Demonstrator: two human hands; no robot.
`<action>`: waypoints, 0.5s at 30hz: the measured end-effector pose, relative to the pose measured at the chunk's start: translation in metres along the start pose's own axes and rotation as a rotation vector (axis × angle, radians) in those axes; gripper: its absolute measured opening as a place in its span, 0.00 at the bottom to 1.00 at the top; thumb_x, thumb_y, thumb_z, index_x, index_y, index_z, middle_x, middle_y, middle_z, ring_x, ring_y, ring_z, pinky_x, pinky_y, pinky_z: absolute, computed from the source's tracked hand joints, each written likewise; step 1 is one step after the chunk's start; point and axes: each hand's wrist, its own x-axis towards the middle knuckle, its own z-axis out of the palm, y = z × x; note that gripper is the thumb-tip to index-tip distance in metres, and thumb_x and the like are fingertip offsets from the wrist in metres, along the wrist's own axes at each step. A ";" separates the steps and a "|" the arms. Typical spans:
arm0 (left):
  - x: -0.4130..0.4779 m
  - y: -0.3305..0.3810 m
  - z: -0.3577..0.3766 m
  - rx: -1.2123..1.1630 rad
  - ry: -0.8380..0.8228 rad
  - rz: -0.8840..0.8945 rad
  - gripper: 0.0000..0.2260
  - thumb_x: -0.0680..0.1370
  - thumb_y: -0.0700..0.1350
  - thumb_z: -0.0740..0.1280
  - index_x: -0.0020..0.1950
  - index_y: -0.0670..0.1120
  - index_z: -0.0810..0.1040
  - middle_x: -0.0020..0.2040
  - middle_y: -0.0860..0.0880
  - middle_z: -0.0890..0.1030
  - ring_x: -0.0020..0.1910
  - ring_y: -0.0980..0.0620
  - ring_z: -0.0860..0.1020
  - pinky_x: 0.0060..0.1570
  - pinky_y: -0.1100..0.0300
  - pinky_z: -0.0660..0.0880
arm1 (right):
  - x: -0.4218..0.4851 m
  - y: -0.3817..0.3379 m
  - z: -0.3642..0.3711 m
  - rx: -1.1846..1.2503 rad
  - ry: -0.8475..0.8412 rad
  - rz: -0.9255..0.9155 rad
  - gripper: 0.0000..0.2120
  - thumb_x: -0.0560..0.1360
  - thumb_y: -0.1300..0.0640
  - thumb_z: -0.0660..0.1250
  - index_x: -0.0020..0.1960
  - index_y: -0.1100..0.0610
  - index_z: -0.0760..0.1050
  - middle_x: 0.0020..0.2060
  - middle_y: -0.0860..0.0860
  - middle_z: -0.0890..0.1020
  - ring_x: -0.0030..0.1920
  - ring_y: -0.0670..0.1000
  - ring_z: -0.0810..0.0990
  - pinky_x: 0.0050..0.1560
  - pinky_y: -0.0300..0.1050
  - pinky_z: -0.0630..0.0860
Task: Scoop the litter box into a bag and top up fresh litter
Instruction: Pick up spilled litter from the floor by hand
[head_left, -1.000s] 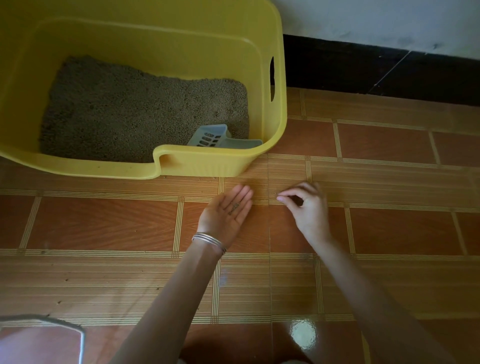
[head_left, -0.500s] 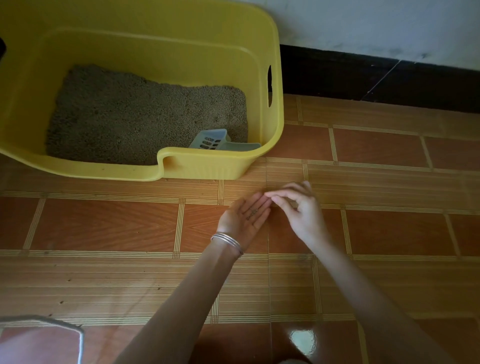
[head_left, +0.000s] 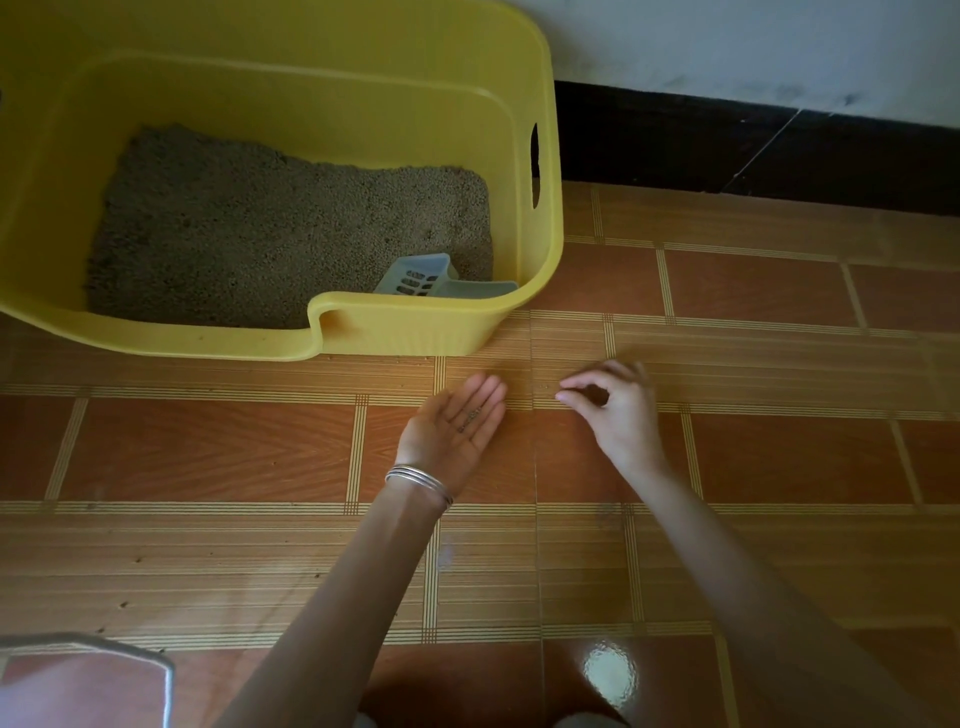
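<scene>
Grey litter grains (head_left: 470, 418) on left hand (head_left: 452, 426) palm, beside fingers (head_left: 488, 395).

Yellow plastic litter box (head_left: 519, 322): smooth, faint sheen, fine ribbing on outer wall. Grey-brown granular litter (head_left: 291, 234): coarse, matt. Pale grey slotted plastic scoop (head_left: 415, 278): smooth. Orange-brown wood-grain floor tiles (head_left: 208, 447): glazed, glossy, bright glare near bottom edge. Thin silver metal bangles (head_left: 418, 480): shiny. Black skirting band (head_left: 675, 140): dull.
</scene>
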 end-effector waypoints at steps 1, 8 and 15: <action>0.000 -0.001 0.000 0.002 -0.001 -0.003 0.19 0.82 0.44 0.50 0.58 0.34 0.75 0.56 0.37 0.80 0.57 0.42 0.77 0.59 0.51 0.72 | 0.000 0.000 0.001 -0.011 0.002 -0.010 0.06 0.66 0.49 0.73 0.41 0.50 0.82 0.37 0.47 0.82 0.43 0.54 0.76 0.50 0.40 0.62; 0.000 -0.005 0.000 -0.008 -0.003 -0.019 0.19 0.83 0.45 0.50 0.57 0.34 0.75 0.56 0.37 0.80 0.57 0.42 0.77 0.59 0.51 0.72 | -0.007 -0.009 0.003 -0.086 0.042 -0.079 0.08 0.71 0.49 0.68 0.39 0.54 0.79 0.36 0.45 0.79 0.41 0.52 0.74 0.45 0.46 0.67; 0.001 -0.021 0.011 0.047 0.007 -0.042 0.19 0.83 0.45 0.51 0.50 0.35 0.78 0.48 0.39 0.82 0.52 0.44 0.78 0.56 0.52 0.73 | -0.015 -0.054 -0.012 0.243 -0.055 -0.184 0.11 0.72 0.48 0.66 0.45 0.54 0.82 0.39 0.46 0.79 0.46 0.50 0.73 0.53 0.34 0.63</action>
